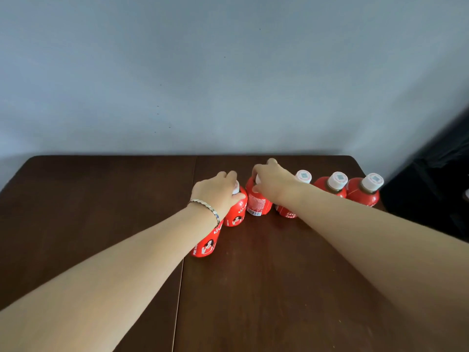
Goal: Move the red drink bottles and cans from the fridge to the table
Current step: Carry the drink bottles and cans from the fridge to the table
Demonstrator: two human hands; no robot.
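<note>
Dark wooden table (266, 301) fills the near field, and both forearms cross it toward the far edge. Reference item: the barcode bottle (258, 201), red, upright near that far edge. The right hand (275, 185) grasps it from above, fingers curled over the cap and thumb on the shoulder. Immediately left of the barcode bottle, touching or nearly so, stands a portrait-label bottle (237, 212); the left hand (218, 193) clasps its white cap. Left of the barcode bottle and nearer the camera, a red container (206, 246) sits under the left wrist. Its top is hidden, so bottle or can cannot be told. Right of the barcode bottle, three capped red bottles (332, 190) stand in a row, the first partly behind the right forearm. The fridge is not in view.

Assessed risk: the row is tight, so an uneven release could tip a neighbour. Withdrawing the left wrist could topple the container beneath it.
</note>
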